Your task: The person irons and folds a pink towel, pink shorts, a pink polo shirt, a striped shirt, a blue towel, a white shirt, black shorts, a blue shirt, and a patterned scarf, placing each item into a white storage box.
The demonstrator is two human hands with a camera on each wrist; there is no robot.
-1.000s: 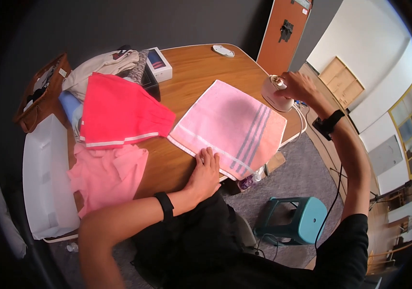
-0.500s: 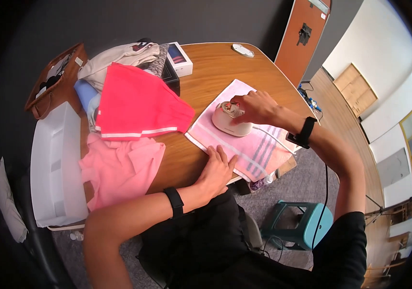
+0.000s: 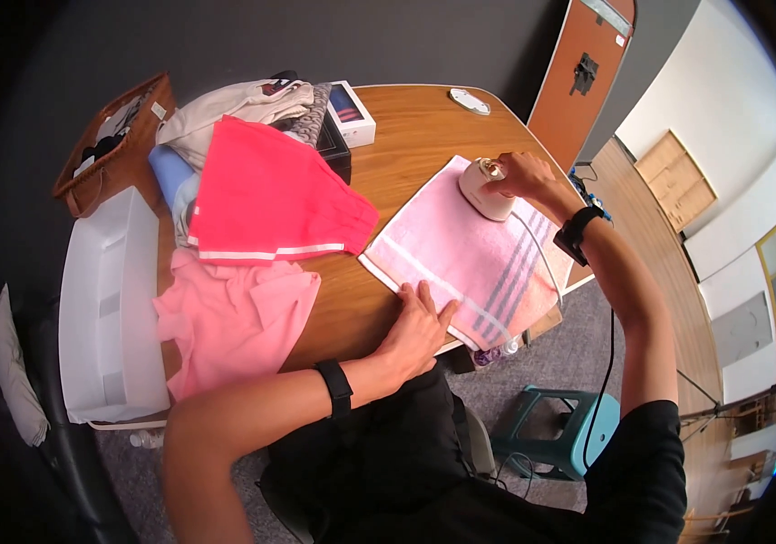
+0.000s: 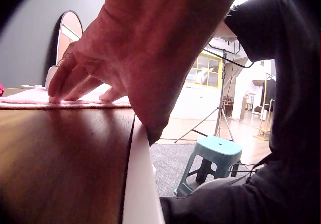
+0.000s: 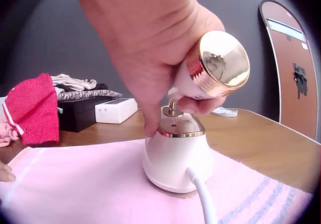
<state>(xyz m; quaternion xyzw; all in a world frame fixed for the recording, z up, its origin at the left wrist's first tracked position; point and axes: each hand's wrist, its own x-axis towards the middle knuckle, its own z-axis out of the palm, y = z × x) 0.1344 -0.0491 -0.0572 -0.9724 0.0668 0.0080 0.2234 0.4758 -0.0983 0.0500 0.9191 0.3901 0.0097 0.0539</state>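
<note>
**Small iron at the far corner of the pink towel**

The right hand [image 5: 150, 58] has its fingers curled tight round the gold-capped handle of a small cream-white electric iron [image 5: 176, 156], which sits flat on the pink terry towel with grey stripes [image 3: 470, 254], near the towel's far corner. The left hand [image 3: 417, 328] lies with fingers straight and spread, pressing down the towel's near edge at the rim of the rounded wooden table [image 3: 406, 127].

To iron well here, I would judge it best to keep the soleplate flat, draw it in slow even strokes toward the pinned edge, and keep the white cord [image 5: 203, 199] trailing clear of the path. The flat hand should stay well away from the iron.

By count: one iron, one towel, two hands. Further out lie one red garment with white trim [image 3: 270, 195] and one pink garment [image 3: 234, 322], one white box [image 3: 352, 113], one white plastic bin [image 3: 107, 308], one brown bag [image 3: 111, 145] and one teal stool [image 3: 569, 426] on the floor.
</note>
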